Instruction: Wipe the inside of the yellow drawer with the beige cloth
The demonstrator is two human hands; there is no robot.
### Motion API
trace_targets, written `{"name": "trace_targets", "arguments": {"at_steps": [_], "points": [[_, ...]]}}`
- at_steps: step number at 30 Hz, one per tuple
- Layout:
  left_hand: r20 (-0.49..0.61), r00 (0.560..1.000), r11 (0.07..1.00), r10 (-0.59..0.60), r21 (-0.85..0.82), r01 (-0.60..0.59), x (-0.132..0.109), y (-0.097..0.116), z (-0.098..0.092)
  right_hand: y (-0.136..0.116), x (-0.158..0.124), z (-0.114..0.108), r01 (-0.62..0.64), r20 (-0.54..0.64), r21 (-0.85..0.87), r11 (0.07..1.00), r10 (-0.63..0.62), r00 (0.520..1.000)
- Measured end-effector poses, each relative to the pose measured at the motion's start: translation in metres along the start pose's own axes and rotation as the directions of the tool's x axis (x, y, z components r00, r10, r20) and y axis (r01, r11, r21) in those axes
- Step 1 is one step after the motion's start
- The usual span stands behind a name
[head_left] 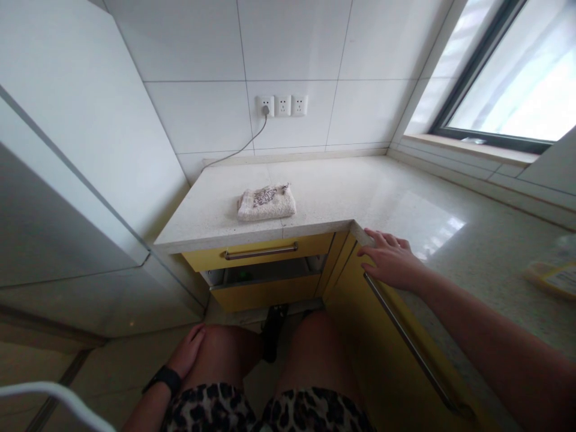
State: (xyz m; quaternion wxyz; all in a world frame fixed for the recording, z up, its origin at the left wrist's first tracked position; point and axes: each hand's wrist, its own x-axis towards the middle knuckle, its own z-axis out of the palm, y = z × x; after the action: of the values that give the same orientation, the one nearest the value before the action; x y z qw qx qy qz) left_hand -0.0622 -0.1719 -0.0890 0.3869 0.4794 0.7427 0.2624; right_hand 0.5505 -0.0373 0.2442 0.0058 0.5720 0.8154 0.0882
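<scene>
My right hand [390, 259] rests on the front edge of the stone countertop [342, 186] near its inner corner, fingers apart and holding nothing. At the lower left, my left hand [186, 354] lies flat on my knee, with a dark watch [166, 379] on the wrist; nothing shows in it. A folded, light patterned towel [267, 203] sits on the counter. Below it is a yellow drawer front [261, 253] with a metal handle. The lower yellow drawer [265, 292] stands partly pulled out, its inside dark with a small green spot.
Wall sockets [282, 106] hold a plug with a grey cord [238, 151] running down to the counter. A white cabinet [103, 120] stands left. A yellow-and-clear package [558, 276] lies at right, below the window [517, 78]. A long handle [411, 342] crosses the right cabinet.
</scene>
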Motion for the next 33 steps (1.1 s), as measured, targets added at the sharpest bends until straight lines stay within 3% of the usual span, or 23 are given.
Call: {"name": "trace_targets", "arguments": {"at_steps": [14,20,24,33], "points": [[0.006,1.0,0.993,0.008,0.118,-0.008,-0.007,0.019,-0.006,0.004,-0.001,0.007,0.018,-0.043,0.016,1.0,-0.017,0.999],[0.014,1.0,0.946,0.013,0.325,-0.016,0.004,0.007,-0.004,0.005,-0.004,0.008,0.014,-0.088,0.029,0.999,-0.012,0.996],[0.07,0.997,0.925,0.024,0.378,-0.048,0.014,0.003,0.002,0.007,-0.005,0.012,0.011,-0.098,0.026,1.0,-0.009,0.995],[0.135,0.991,0.907,0.012,0.416,-0.068,0.025,0.046,0.029,0.012,-0.005,0.017,0.014,-0.096,0.011,1.0,-0.012,0.995]]}}
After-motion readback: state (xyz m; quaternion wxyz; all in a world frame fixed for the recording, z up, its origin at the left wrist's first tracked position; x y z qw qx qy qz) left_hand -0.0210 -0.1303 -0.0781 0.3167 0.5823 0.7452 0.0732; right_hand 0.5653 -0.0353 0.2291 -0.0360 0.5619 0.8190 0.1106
